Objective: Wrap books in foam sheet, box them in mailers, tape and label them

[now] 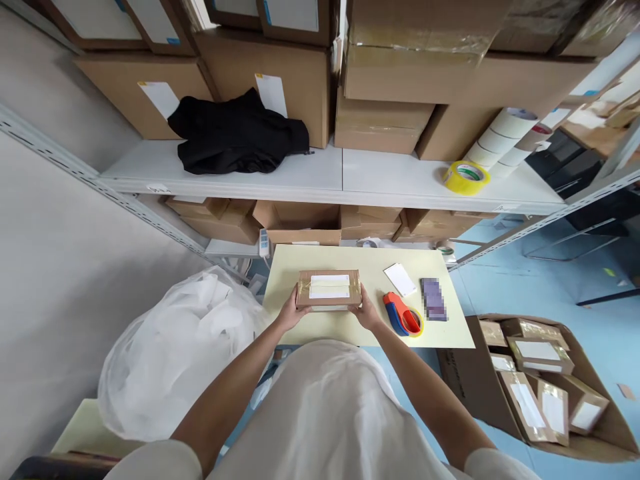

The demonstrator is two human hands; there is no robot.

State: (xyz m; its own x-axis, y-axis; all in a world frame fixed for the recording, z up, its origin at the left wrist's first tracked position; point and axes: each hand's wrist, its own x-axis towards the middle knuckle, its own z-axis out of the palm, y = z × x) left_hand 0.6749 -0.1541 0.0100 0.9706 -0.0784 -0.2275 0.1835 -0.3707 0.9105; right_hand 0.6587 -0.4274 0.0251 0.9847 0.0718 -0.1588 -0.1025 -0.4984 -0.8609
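Left hand and right hand grip the box, long axis left-right, label apparently upward

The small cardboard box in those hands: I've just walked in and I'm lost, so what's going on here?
A person holds the small cardboard box at the pale table, left hand on one end, right hand on the other. Its top bears a white label with tape across it. To its right lies a red and blue tape dispenser. A large open carton on the floor holds more labelled boxes.
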